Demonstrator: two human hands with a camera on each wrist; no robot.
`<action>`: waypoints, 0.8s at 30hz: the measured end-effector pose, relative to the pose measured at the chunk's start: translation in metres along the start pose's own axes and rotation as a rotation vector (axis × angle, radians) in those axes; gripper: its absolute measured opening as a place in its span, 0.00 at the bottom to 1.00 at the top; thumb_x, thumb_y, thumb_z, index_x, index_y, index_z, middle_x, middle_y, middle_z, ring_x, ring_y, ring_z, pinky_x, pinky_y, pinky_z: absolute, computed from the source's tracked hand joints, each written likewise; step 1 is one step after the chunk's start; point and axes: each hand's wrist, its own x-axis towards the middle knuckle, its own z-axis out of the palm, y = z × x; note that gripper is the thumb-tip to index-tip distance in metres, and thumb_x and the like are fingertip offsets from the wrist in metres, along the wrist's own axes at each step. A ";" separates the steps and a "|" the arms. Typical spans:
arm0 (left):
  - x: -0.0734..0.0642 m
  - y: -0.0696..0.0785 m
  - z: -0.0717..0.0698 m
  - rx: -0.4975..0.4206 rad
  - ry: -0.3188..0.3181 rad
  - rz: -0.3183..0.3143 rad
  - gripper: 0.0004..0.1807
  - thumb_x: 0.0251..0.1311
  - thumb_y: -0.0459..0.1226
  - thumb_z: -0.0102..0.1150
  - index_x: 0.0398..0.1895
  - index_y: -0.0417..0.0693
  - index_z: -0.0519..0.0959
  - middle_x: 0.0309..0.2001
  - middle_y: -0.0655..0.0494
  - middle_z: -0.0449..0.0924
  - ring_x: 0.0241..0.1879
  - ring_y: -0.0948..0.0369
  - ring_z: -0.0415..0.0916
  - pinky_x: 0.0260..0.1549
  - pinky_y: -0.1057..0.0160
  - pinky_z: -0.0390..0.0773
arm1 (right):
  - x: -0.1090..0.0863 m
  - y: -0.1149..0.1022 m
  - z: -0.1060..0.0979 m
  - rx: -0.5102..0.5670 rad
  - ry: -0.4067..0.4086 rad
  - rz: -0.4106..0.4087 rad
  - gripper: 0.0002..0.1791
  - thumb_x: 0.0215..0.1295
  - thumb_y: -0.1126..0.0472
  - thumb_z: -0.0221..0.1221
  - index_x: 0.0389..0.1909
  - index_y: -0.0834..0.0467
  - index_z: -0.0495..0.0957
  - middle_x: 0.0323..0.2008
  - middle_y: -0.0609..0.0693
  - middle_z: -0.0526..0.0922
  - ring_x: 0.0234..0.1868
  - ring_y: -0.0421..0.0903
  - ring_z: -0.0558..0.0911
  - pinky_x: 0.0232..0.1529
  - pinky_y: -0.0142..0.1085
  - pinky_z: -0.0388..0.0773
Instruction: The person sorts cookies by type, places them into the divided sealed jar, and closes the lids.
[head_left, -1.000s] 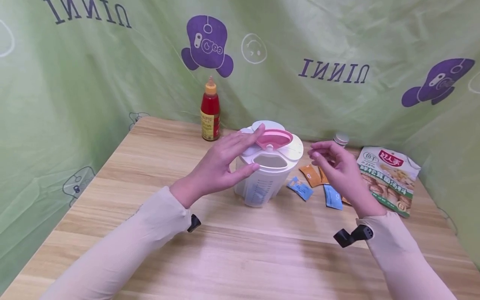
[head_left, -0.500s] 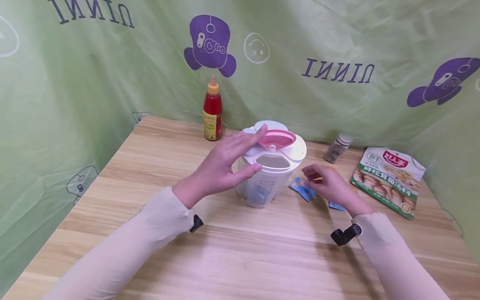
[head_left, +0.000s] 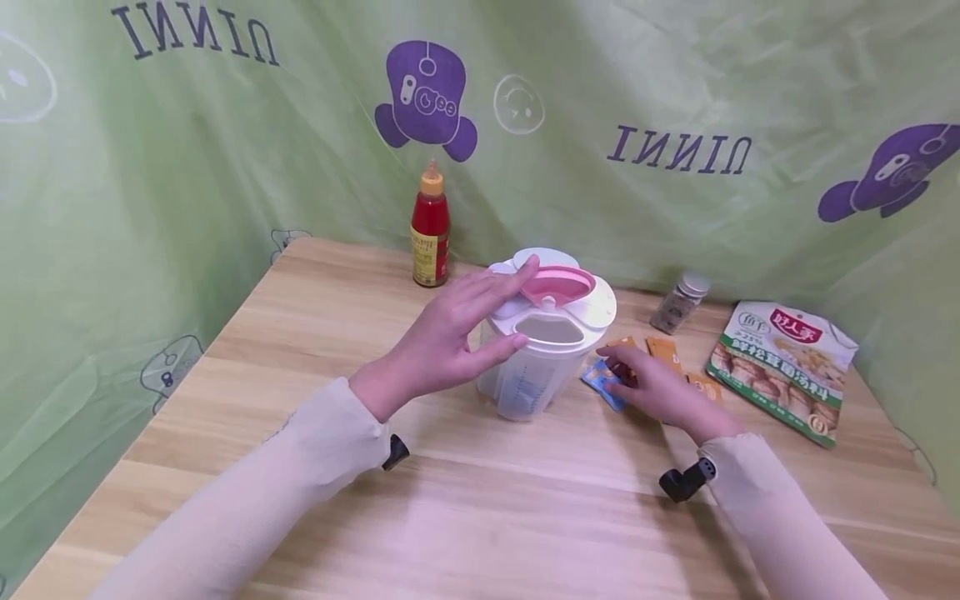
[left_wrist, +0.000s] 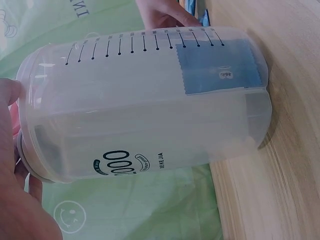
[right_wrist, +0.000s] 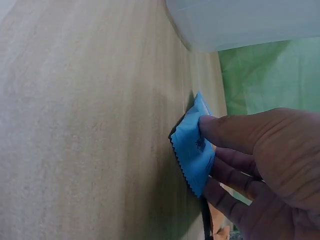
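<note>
Both hands are at work before me. The left hand (head_left: 442, 340), spread wide, rests on the white lid (head_left: 597, 305) of a translucent canister (head_left: 517, 392); a blue packet (left_wrist: 220, 67) shows through its wall. Just right of it, the right hand (head_left: 654, 390) pinches a blue sachet (right_wrist: 192, 147) low over the wood-grain table (head_left: 480, 525). Farther right are orange sachets (head_left: 663, 353), a capped jar (head_left: 675, 308) and a mushroom soup-base pouch (head_left: 783, 367); a red sauce bottle (head_left: 431, 237) stands back left.
</note>
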 end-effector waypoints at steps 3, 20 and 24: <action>-0.002 0.000 0.001 0.002 -0.003 -0.009 0.42 0.67 0.43 0.66 0.82 0.45 0.60 0.68 0.52 0.81 0.74 0.54 0.72 0.81 0.51 0.62 | -0.001 -0.001 0.001 0.014 -0.020 0.025 0.30 0.71 0.64 0.66 0.69 0.69 0.71 0.51 0.61 0.85 0.51 0.54 0.83 0.55 0.54 0.83; 0.000 -0.001 0.000 -0.004 0.006 0.003 0.43 0.67 0.42 0.67 0.82 0.45 0.60 0.67 0.52 0.82 0.74 0.54 0.73 0.80 0.51 0.65 | -0.001 0.000 -0.003 0.047 0.018 0.047 0.14 0.66 0.61 0.71 0.48 0.63 0.82 0.36 0.52 0.81 0.37 0.44 0.76 0.35 0.30 0.75; -0.001 -0.002 0.001 0.001 0.005 -0.002 0.43 0.67 0.42 0.67 0.81 0.44 0.61 0.67 0.51 0.82 0.73 0.54 0.73 0.80 0.52 0.65 | -0.004 0.001 -0.005 0.059 0.037 0.046 0.12 0.67 0.63 0.70 0.46 0.63 0.82 0.34 0.52 0.81 0.35 0.43 0.75 0.34 0.29 0.74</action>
